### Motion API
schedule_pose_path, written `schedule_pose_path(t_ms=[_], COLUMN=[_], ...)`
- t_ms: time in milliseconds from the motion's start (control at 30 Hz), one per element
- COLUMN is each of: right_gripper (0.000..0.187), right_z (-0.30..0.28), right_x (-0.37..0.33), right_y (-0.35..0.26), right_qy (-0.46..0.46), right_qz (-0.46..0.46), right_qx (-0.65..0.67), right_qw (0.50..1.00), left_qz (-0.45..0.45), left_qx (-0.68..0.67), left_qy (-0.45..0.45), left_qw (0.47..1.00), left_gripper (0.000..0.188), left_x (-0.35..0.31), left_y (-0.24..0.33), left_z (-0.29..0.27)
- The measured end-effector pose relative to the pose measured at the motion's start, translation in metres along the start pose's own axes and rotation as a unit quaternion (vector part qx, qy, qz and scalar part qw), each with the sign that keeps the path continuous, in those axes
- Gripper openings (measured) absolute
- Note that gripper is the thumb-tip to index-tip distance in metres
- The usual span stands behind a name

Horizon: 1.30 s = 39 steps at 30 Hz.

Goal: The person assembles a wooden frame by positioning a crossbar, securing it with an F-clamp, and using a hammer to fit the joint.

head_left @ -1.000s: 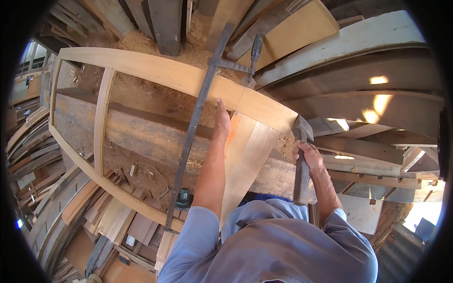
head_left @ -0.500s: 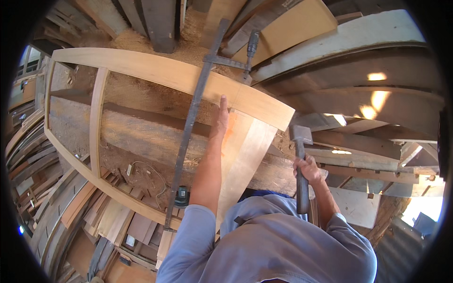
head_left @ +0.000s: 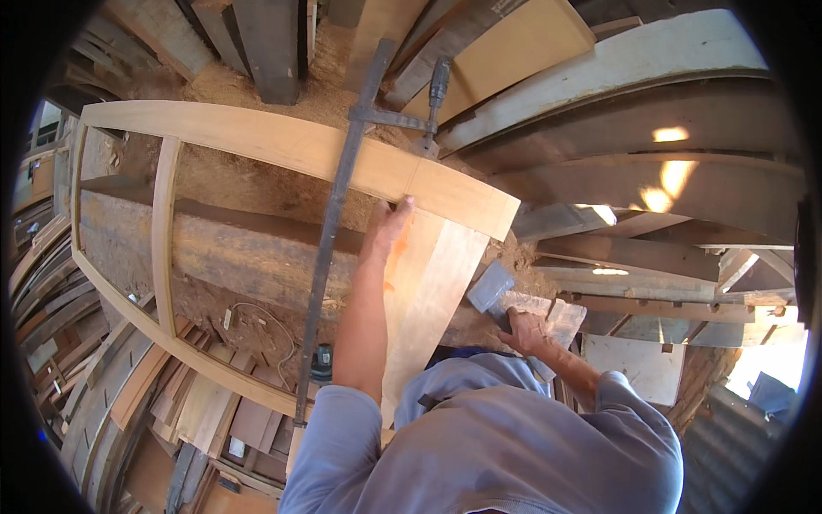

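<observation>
So the right hand [head_left: 524,330] is gripping the hammer [head_left: 491,289] by its handle, and compared with a second ago the head is coming down much closer to the wide pale board [head_left: 432,291], now right beside its edge. Looks like a knock to seat that board into the frame. The left hand [head_left: 387,224] is staying flat and open on the board just under the curved top rail [head_left: 300,150], bracing it. The long bar clamp [head_left: 330,231] is sitting across the wooden frame [head_left: 163,231], unmoved.
</observation>
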State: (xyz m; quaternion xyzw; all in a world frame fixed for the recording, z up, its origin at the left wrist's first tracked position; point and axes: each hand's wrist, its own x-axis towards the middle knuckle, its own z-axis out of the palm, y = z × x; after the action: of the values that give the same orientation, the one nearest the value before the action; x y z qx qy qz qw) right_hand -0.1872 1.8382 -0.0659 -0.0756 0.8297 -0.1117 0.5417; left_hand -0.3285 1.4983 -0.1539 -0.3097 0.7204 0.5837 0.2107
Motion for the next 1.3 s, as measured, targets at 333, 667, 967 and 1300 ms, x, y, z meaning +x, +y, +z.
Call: schedule_pose_path(t_ms=[333,667,967,1300], right_gripper=[0.033,0.051,0.016,0.017], right_z=[-0.085,-0.300,-0.293,-0.308], right_x=[0.062,0.307,0.345,0.317], right_y=[-0.016,-0.123,-0.146,-0.163], right_qy=[0.031,-0.097,-0.192,0.080], right_qz=[-0.146,-0.289,-0.361,-0.157], right_qx=[-0.063,0.730,0.830,0.777], right_qw=[0.987,0.611,0.378,0.604], left_qz=[-0.016,-0.093,-0.114,-0.089], left_qx=[-0.006,0.091,0.113,0.075], left_qy=[0.108,0.122,0.128,0.101], left_qw=[0.994,0.984,0.979,0.988], left_gripper=[0.080,0.083,0.074,0.073], left_x=[0.008,0.000,-0.003,-0.010], left_y=[-0.012,0.013,0.021,0.044], left_z=[0.013,0.021,0.019,0.013])
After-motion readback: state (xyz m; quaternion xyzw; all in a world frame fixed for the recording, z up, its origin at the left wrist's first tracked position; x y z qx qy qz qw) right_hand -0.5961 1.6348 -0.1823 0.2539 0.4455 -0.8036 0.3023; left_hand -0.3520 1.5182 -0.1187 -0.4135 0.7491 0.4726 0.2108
